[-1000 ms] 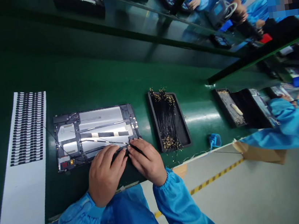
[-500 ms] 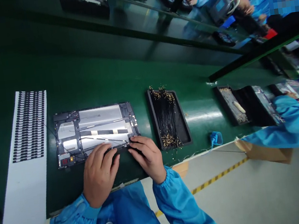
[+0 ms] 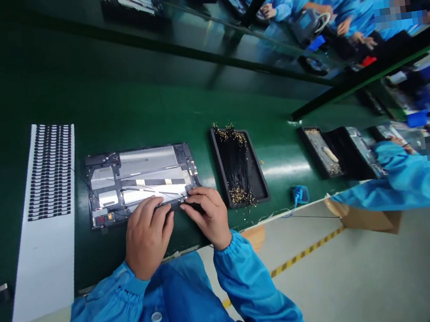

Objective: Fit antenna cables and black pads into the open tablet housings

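An opened tablet chassis [image 3: 140, 180] with silver panels and thin cables lies flat on the green bench [image 3: 112, 106]. My left hand [image 3: 148, 237] rests on its near edge, fingers pressing down on the frame. My right hand [image 3: 208, 215] is at the near right corner, fingertips pinched on a thin cable end there. Both fingertips almost meet at the edge. A black tray [image 3: 258, 173] full of thin black cables with gold ends [image 3: 237, 171] sits just right of the tablet.
A white sheet of black stickers [image 3: 47, 193] lies left of the tablet. A second black tray [image 3: 319, 155] and a co-worker's blue sleeve [image 3: 412, 182] are at the right. A blue item [image 3: 299, 193] sits near the bench edge. Other people work at the far bench.
Both hands stay at the tablet's near edge with small finger shifts. The view has shifted, so everything sits slightly higher and the tablet more to the right.
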Tool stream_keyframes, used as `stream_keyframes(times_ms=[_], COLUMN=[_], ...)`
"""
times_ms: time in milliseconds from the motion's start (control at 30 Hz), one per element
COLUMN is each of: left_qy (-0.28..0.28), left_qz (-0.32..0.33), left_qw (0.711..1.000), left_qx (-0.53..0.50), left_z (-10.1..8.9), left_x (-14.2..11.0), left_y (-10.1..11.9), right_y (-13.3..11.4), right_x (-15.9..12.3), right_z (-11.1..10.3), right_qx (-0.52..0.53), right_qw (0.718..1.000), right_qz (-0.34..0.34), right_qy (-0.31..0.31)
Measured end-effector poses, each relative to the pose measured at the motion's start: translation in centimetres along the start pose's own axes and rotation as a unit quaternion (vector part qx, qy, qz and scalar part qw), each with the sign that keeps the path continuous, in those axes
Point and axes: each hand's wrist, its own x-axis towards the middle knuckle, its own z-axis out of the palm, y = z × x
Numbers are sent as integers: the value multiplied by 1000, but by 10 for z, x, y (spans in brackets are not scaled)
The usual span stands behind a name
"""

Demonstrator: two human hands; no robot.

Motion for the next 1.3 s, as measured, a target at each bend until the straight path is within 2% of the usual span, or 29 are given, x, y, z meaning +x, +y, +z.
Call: stream_keyframes(times_ms=[367, 567, 733, 833, 933, 1033, 1300], left_qy=[3, 4, -4, -4, -4, -8, -45], left_qz=[-1, 0, 7, 8, 7, 12, -8], left_qw=[1000, 1000, 1000, 1000, 1000, 1000, 998], left_qx=[-8, -6, -12, -12, -7, 12, 53], left_z=[0, -2, -2, -2, -3, -5, -8], left_x=[-2, -3, -2, -2, -1, 5, 32], left_y=[-1, -2, -3, -3, -2, 1, 7], right_y=[-7, -6, -19, -24, -17, -5, -2], right_x=[-1, -10, -12, -10, -9, -11, -5], right_z=[3, 2, 9, 9, 3, -4, -5], right_qx=[0, -39, -133, -129, -45, 9, -34], right_qw=[1000, 998, 986, 988, 999, 997, 998], right_qz=[18, -55, -100, -78, 4, 72, 51], right_qy=[9, -7, -14, -19, -2, 32, 18])
